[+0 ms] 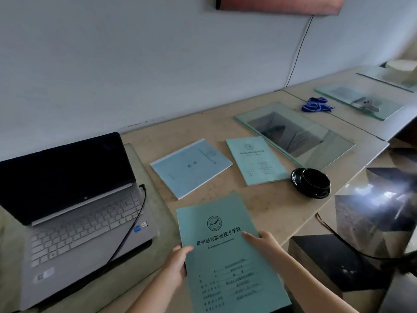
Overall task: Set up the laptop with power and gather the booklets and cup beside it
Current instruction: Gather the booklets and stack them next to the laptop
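Laptop (pixel 74 199) stands open with a dark screen on the desk (pixel 180 127) at nine o'clock in the view, and a black cable (pixel 135 222) meets its right edge. At six o'clock both hands hold the near green booklet (pixel 225 267). The left hand (pixel 178 263) grips its left edge and the right hand (pixel 264 241) its right edge, thumbs on the cover, the other fingers hidden beneath. The blue booklet (pixel 190 168) lies flat at the centre, the far green booklet (pixel 257 160) just at its three o'clock. The black cup (pixel 312 182) sits beside that booklet's four o'clock corner.
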### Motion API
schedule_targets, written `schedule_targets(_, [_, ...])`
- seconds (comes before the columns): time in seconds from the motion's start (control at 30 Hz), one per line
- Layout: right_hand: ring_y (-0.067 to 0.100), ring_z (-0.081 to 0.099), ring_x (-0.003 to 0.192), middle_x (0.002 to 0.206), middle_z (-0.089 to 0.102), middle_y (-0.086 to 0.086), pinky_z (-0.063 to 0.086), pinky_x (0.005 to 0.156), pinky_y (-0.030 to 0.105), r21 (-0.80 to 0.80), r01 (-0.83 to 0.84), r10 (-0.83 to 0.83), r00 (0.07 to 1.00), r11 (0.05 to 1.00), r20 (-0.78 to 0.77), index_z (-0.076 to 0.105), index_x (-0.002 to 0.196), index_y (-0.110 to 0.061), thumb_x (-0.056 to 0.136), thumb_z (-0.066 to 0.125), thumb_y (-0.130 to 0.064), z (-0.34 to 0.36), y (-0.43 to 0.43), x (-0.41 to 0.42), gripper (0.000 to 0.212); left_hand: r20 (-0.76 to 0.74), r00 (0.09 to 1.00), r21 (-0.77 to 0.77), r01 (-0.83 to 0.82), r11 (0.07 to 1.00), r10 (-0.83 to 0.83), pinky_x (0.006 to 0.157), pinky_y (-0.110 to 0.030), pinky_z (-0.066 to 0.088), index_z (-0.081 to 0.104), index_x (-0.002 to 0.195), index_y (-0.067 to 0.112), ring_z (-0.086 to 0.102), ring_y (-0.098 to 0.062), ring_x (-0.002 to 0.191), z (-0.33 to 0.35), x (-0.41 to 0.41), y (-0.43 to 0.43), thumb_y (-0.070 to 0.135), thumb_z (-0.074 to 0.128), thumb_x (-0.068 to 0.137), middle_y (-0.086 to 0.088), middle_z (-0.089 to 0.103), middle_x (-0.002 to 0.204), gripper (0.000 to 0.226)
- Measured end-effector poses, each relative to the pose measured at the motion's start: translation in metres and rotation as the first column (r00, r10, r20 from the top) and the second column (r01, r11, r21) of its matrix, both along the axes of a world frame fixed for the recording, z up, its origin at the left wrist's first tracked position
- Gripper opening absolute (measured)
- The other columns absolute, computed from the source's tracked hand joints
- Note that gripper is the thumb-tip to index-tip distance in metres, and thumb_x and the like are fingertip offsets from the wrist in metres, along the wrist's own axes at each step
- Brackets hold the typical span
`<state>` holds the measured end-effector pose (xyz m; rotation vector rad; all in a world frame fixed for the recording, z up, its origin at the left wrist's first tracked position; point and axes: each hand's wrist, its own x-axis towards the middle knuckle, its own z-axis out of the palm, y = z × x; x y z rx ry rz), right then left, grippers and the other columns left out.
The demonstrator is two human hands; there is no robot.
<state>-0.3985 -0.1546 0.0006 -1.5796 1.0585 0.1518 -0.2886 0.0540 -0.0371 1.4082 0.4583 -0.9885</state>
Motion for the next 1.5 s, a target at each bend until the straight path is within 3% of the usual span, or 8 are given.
schedule_targets(0.27, [0.03,0.072,0.076,0.085,0.076,0.013,0.058,0.074,0.041,-0.087,-0.085,0.081,0.996,0.993,-0.047,0.07,0.085,-0.008,0.09,0.064,-0.027,-0.022,-0.048,0.053,0.021,-0.048,0.998,0.014,-0.038,0.999,0.039,0.071,-0.035,0.046,0.059,0.109,-0.007,0.059,-0.033,0.081,-0.012,0.039,-0.043,0.005,0.051,0.091,-0.028,0.063,0.102,0.023])
schedule_targets(0.47, [0.018,0.072,0.066,0.075,0.075,0.003,0.056,0.058,0.026,-0.128,-0.26,0.241,0.959,0.957,-0.149,0.072,0.081,-0.011,0.087,0.065,-0.032,-0.036,-0.079,0.095,0.022,-0.071,0.992,0.065,-0.095,0.993,0.1,0.057,-0.03,0.045,0.064,0.085,0.005,0.061,-0.025,0.073,-0.025,0.053,-0.06,0.015,0.055,0.091,-0.008,0.072,0.066,0.015])
schedule_targets(0.73, [0.013,0.07,0.085,0.097,0.074,0.0,0.056,0.075,0.028,-0.122,-0.634,0.597,0.765,0.764,-0.239,0.071,0.101,-0.016,0.087,0.057,-0.023,-0.057,-0.124,0.141,0.021,0.046,0.98,0.112,-0.199,0.974,0.195,0.111,-0.047,0.032,0.033,0.143,0.006,0.039,-0.032,0.134,-0.009,0.064,-0.088,0.042,0.068,0.08,-0.017,0.037,0.148,0.08])
schedule_targets(0.9, [0.014,0.07,0.072,0.097,0.071,0.005,0.058,0.056,0.025,-0.035,-0.81,0.753,0.559,0.585,-0.347,0.066,0.106,-0.009,0.089,0.053,-0.018,-0.058,-0.145,0.165,0.023,0.173,0.971,0.214,-0.203,0.955,0.168,0.111,-0.036,0.025,0.026,0.146,0.01,0.029,-0.024,0.14,-0.017,0.07,-0.105,0.041,0.064,0.085,-0.008,0.028,0.153,0.079])
schedule_targets(1.1, [0.009,0.063,0.044,0.069,0.069,0.006,0.054,0.047,0.022,-0.027,-0.9,0.825,0.41,0.434,-0.389,0.06,0.077,-0.012,0.092,0.051,-0.019,-0.052,-0.165,0.193,0.019,0.281,0.958,0.353,-0.16,0.922,0.058,0.113,-0.043,0.029,0.033,0.141,0.007,0.038,-0.024,0.133,-0.021,0.067,-0.117,0.047,0.063,0.08,-0.01,0.038,0.147,0.078])
schedule_targets(1.3, [0.019,0.064,0.066,0.088,0.063,0.009,0.05,0.051,0.027,-0.157,-0.767,0.749,0.642,0.622,-0.164,0.059,0.096,-0.011,0.091,0.058,-0.016,-0.041,-0.174,0.228,0.008,0.498,0.861,0.41,-0.129,0.903,-0.103,0.116,-0.041,0.024,0.023,0.147,0.011,0.026,-0.021,0.142,0.012,0.113,-0.123,0.034,0.063,0.085,-0.002,0.028,0.151,0.077])
schedule_targets(1.4, [0.022,0.063,0.074,0.094,0.058,0.014,0.055,0.063,0.036,0.23,-0.472,0.49,0.871,0.851,-0.028,0.058,0.094,-0.004,0.093,0.059,-0.016,-0.026,-0.174,0.25,0.012,0.554,0.764,0.536,-0.026,0.844,-0.329,0.117,-0.032,0.019,0.019,0.149,0.01,0.021,-0.017,0.144,0.042,0.168,-0.125,0.034,0.061,0.088,-0.001,0.023,0.155,0.078])
schedule_targets(1.5, [0.028,0.064,0.085,0.105,0.059,0.019,0.057,0.065,0.039,0.453,-0.262,0.316,0.947,0.852,-0.047,0.054,0.106,0.001,0.095,0.058,-0.018,-0.018,-0.169,0.262,0.022,0.505,0.667,0.66,0.11,0.743,-0.547,0.118,-0.031,0.016,0.012,0.151,0.012,0.016,-0.016,0.146,0.06,0.217,-0.13,0.032,0.057,0.091,-0.004,0.014,0.159,0.077])
